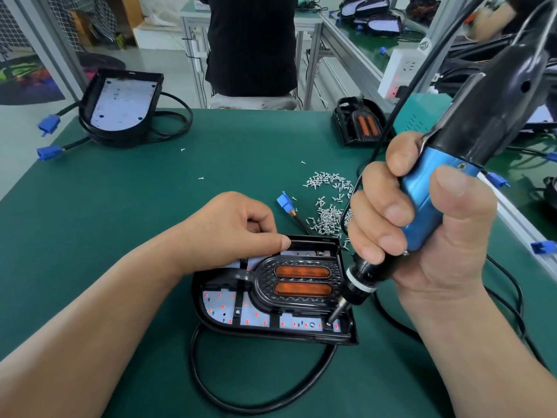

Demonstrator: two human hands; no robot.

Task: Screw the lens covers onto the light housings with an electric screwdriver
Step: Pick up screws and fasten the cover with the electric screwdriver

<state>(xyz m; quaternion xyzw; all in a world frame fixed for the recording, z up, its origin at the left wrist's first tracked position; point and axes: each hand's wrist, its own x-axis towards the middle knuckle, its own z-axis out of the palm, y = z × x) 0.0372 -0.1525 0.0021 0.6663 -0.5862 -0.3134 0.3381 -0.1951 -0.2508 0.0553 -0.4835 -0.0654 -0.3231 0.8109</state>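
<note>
Lens cover (298,282): in light housing (271,332), lower centre.
Right hand (452,245): gripping electric screwdriver (422,203), bit at housing's lower-right corner.
Left hand (232,227): pinching housing's upper rim.

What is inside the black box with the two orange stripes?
Inside the light housing lies a white board with red dots, with the black lens cover on top. Whatever sits beneath that cover is hidden.

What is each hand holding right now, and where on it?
The right hand grips the electric screwdriver by its blue barrel. The left hand pinches the light housing at its far rim.
</note>
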